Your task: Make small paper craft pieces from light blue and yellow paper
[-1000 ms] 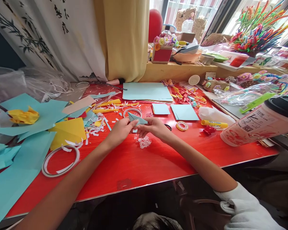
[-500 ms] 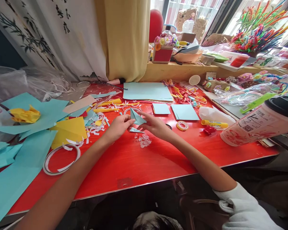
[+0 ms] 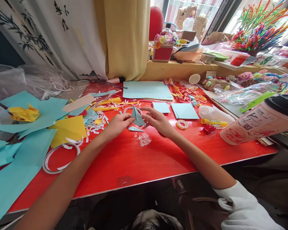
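Between my hands, above the red table (image 3: 134, 166), is a small folded piece of light blue paper (image 3: 137, 117) with a pointed top. My left hand (image 3: 118, 125) pinches its left edge between thumb and fingers. On the other side, my right hand (image 3: 158, 120) holds the right edge with fingers and thumb. Just below lies a second, narrow folded paper piece (image 3: 136, 129). In front of it is a crumpled clear scrap (image 3: 143, 139). A roll of white tape (image 3: 132, 110) lies behind the paper, partly hidden.
Blue square sheets (image 3: 185, 111) and a yellow tape roll (image 3: 182, 124) lie to the right, near a glue stick (image 3: 214, 122) and a large cup (image 3: 258, 119). Larger blue sheets (image 3: 29, 159), yellow paper (image 3: 68, 129) and a tape ring (image 3: 46, 163) spread on the left.
The folded paper has turned more upright, its point now facing up. My right hand has shifted slightly, its fingers bending more around the paper's right side.
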